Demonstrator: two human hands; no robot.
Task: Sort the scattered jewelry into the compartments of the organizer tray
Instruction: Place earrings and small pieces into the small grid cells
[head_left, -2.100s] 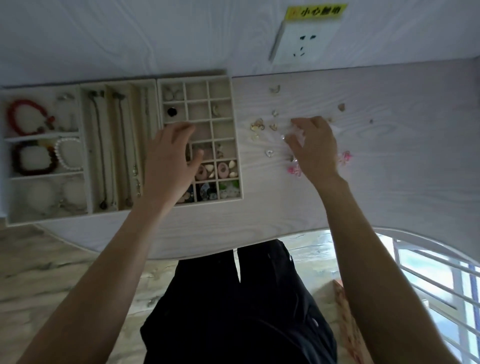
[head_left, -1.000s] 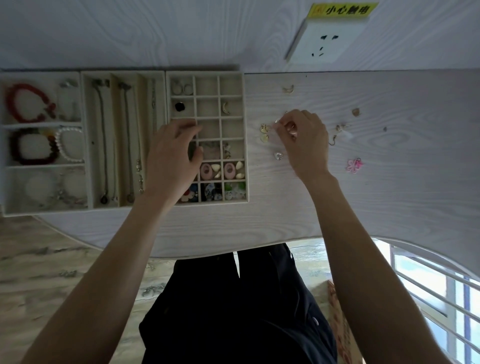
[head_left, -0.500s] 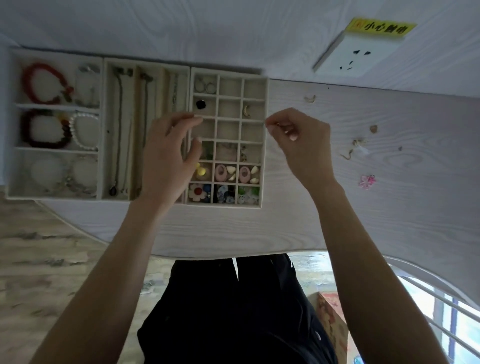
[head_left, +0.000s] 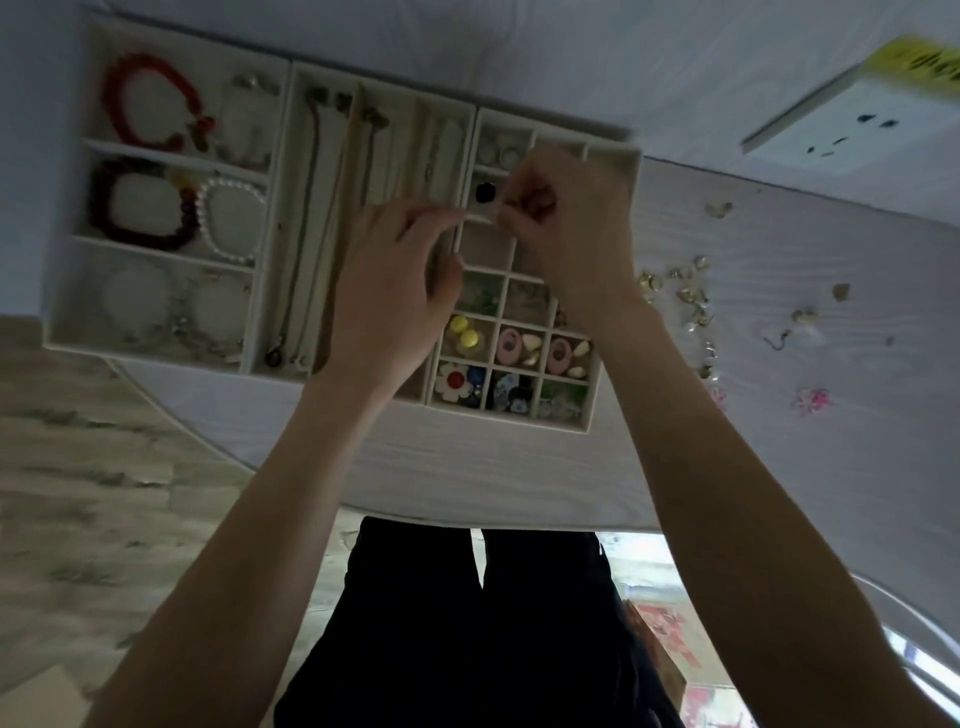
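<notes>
Both hands hover over the organizer tray (head_left: 613, 332) at the tabletop's far left: the right hand (head_left: 566, 218) is curled in a pinch over the upper small compartments, apparently placing a piece too small to make out. The left hand (head_left: 395, 291) hangs relaxed, holding nothing. Next comes letting go into one cell, then returning for the scattered jewelry (head_left: 685, 301) just right of the tray.

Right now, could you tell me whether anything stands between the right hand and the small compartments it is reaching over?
Nothing visible does. The right hand, fingers curled, hangs over the upper cells of the organizer tray; the left hand sits beside it, over the divider, not under it. What the fingers hold is hidden.
</notes>
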